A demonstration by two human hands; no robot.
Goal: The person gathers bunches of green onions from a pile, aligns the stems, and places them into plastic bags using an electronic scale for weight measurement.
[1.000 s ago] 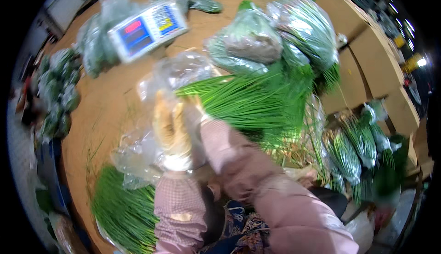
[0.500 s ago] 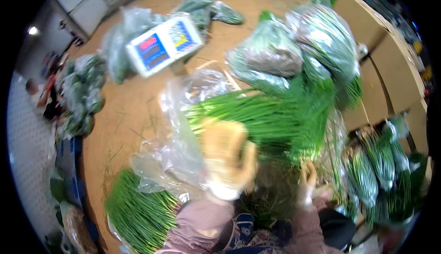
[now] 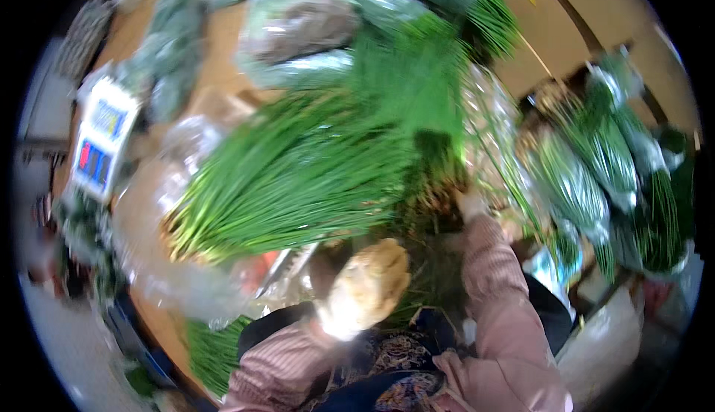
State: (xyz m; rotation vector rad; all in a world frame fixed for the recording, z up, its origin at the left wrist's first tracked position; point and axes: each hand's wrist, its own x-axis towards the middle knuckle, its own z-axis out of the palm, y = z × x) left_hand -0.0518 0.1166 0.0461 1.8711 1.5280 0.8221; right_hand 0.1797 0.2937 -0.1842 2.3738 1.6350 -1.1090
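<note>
Nearby, green stalks (image 3: pixel 298 174), beyond left grip (image 3: pixel 375 282)

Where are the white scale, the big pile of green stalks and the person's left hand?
White scale (image 3: pixel 104 141): head view, middle of its front panel.
Green stalks (image 3: pixel 298 174): head view, middle of the big pile.
Left hand (image 3: pixel 372 279): head view, middle of the hand.

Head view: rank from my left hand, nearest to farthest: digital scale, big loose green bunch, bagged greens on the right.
From the left hand:
1. Big loose green bunch, just above it in view
2. Bagged greens, right side
3. Digital scale, far upper left
</note>
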